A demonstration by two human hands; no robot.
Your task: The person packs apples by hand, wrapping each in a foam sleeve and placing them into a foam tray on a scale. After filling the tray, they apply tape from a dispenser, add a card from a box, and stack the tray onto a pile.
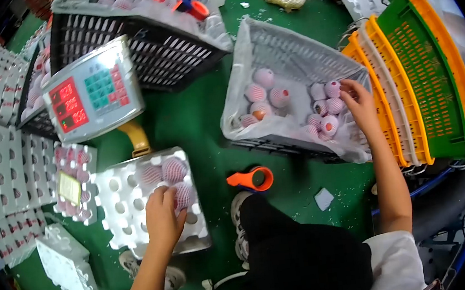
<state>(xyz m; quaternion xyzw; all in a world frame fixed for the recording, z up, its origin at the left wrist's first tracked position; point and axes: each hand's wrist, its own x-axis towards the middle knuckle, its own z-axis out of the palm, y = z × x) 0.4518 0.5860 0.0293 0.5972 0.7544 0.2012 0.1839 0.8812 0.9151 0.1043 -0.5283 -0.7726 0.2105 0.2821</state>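
Note:
My left hand (163,217) is over a white foam tray (115,201) on the platform of a weighing scale. Its fingers curl against a round fruit (184,196) in a pink-and-white foam net. Two more netted fruits, including the upper right one (174,170), sit in the tray's hollows beyond it. On the right, my right hand (360,106) reaches into a black crate (283,37) lined with pale plastic film. Its fingertips close on a netted fruit (333,89) at the top of a small cluster. Another group of netted fruits (256,92) lies on the crate's left side.
The scale's display (94,91) stands behind the tray. Beyond it is a second crate (137,47) of fruit. An orange tape dispenser (252,180) lies on the green floor. Stacked foam trays (5,163) line the left; yellow and green crates (424,79) stand at right.

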